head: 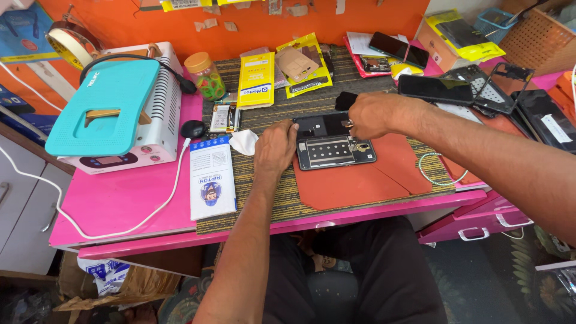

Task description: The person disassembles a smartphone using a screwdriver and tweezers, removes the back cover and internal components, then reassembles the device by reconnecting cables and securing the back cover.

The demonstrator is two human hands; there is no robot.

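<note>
My left hand (275,147) lay flat on the left edge of the opened phone (333,144), pressing it down without closing around it. The phone was in the middle of the frame, back cover off, partly on the red mat (360,180) over the woven mat (264,192). My right hand (373,114) came from the right of the frame with fingers pinched over the upper part of the phone; something small and metal seemed to be between them, but I could not tell surely. I judged the phone light and stiff, but fragile inside, so it was better to hold it by the outer frame, not the exposed board. At the upper left of the frame stood the white machine with turquoise lid (114,105), and a white booklet (212,178) lay left of my left hand.
</note>
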